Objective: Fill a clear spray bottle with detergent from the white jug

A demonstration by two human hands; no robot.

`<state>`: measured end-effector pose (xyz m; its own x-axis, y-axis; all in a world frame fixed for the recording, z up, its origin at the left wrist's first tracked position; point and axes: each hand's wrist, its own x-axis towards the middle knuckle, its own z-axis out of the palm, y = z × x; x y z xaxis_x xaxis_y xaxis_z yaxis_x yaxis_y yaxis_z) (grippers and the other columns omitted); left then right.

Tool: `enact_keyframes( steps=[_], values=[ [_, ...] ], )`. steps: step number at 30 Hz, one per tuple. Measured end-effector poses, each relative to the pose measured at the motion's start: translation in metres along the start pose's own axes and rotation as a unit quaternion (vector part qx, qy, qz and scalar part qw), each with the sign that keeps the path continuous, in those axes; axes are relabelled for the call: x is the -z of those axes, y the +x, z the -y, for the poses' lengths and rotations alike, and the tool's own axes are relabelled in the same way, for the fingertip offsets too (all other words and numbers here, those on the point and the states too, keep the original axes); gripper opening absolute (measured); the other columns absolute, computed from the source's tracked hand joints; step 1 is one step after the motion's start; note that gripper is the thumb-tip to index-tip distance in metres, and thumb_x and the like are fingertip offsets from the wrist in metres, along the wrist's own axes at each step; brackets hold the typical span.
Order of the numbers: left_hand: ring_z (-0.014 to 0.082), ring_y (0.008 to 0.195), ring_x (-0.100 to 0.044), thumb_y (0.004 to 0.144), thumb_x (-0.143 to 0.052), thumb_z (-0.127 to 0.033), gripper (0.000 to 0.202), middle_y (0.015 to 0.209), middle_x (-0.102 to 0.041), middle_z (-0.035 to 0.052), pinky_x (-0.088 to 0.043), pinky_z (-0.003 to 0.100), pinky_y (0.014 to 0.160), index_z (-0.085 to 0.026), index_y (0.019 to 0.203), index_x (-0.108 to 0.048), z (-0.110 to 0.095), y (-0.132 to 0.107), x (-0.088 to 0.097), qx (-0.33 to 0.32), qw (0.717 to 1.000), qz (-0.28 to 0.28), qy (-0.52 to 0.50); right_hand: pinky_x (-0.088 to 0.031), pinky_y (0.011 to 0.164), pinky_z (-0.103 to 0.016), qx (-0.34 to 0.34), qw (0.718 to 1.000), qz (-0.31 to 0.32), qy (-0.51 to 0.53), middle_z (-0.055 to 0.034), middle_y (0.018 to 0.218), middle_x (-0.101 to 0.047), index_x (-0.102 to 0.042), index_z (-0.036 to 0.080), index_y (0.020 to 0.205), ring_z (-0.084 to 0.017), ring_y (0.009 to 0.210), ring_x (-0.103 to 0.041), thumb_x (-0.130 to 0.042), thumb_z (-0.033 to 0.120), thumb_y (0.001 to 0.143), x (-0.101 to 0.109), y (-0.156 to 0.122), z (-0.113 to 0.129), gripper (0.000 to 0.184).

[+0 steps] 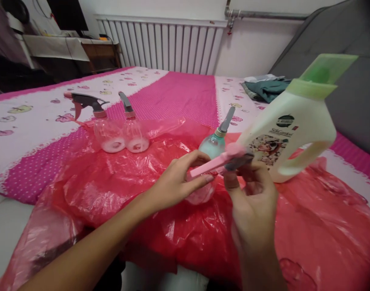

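Between my two hands is a pink and grey trigger spray head (pixel 215 163). My left hand (pixel 181 178) pinches its pink end between thumb and fingers. At the other end, the fingers of my right hand (pixel 254 198) are closed around the grey part. A clear bottle (pixel 203 192) shows just below, partly hidden by my left hand; whether the spray head is joined to it I cannot tell. Right behind the hands stands a spray bottle with greenish liquid (pixel 213 145) and a grey top. A large cream detergent jug (pixel 294 125) with a green cap leans beside my right hand.
Two clear spray bottles (pixel 110 135) with grey heads stand together at the left, holding a little whitish content. Wrinkled red plastic sheeting (pixel 112 194) covers the near part of the bed (pixel 185 93). Folded clothes (pixel 268 89) lie behind the jug. A radiator (pixel 163 44) lines the wall.
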<state>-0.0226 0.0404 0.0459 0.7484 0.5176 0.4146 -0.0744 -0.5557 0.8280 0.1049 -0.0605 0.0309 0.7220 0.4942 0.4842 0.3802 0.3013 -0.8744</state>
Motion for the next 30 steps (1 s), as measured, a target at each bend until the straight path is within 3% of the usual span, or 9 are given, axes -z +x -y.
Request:
enact_keyframes(
  steps=[5, 12, 22, 27, 30],
  values=[
    [0.0246, 0.106, -0.065, 0.099, -0.067, -0.037, 0.021, 0.110, -0.069, 0.0053, -0.050, 0.033, 0.090, -0.020, 0.111, -0.061, -0.002, 0.001, 0.000, 0.004, 1.000, 0.005, 0.015, -0.048, 0.076, -0.030, 0.001, 0.999, -0.028, 0.036, 0.0006, 0.084, -0.066, -0.065, 0.021, 0.083, -0.015, 0.081, -0.062, -0.083, 0.037, 0.079, -0.003, -0.001, 0.000, 0.024],
    [0.0206, 0.096, -0.065, 0.099, -0.068, -0.035, 0.020, 0.104, -0.069, 0.0027, -0.049, 0.030, 0.085, -0.019, 0.109, -0.063, 0.000, 0.001, 0.000, -0.001, 1.000, 0.000, 0.001, -0.048, 0.083, -0.036, -0.065, 0.993, 0.004, 0.094, 0.0006, 0.086, -0.065, -0.062, 0.023, 0.090, -0.017, 0.085, -0.061, -0.082, 0.037, 0.080, -0.004, -0.003, -0.012, 0.026],
    [0.0239, 0.102, -0.066, 0.098, -0.067, -0.033, 0.017, 0.108, -0.069, 0.0050, -0.051, 0.034, 0.088, -0.019, 0.108, -0.063, -0.002, 0.002, 0.002, 0.036, 0.999, 0.006, -0.014, -0.048, 0.081, -0.031, -0.038, 0.997, 0.022, 0.057, 0.0029, 0.086, -0.066, -0.063, 0.024, 0.087, -0.015, 0.085, -0.061, -0.080, 0.031, 0.080, -0.006, -0.002, -0.006, 0.019],
    [0.0233, 0.103, -0.066, 0.098, -0.068, -0.033, 0.018, 0.108, -0.070, 0.0040, -0.051, 0.034, 0.090, -0.021, 0.109, -0.063, -0.002, 0.001, 0.001, 0.024, 1.000, -0.003, 0.008, -0.047, 0.081, -0.033, -0.072, 0.990, 0.040, 0.116, 0.0022, 0.086, -0.065, -0.064, 0.024, 0.088, -0.015, 0.083, -0.060, -0.081, 0.035, 0.081, -0.008, -0.003, -0.013, 0.022],
    [0.0220, 0.098, -0.067, 0.097, -0.067, -0.033, 0.018, 0.107, -0.071, 0.0036, -0.053, 0.032, 0.084, -0.021, 0.110, -0.062, -0.002, 0.001, 0.002, 0.036, 0.999, -0.004, 0.004, -0.047, 0.085, -0.035, -0.043, 0.996, 0.022, 0.068, 0.0022, 0.085, -0.064, -0.066, 0.024, 0.085, -0.016, 0.085, -0.060, -0.083, 0.030, 0.078, -0.008, -0.004, -0.016, 0.019]
  ],
)
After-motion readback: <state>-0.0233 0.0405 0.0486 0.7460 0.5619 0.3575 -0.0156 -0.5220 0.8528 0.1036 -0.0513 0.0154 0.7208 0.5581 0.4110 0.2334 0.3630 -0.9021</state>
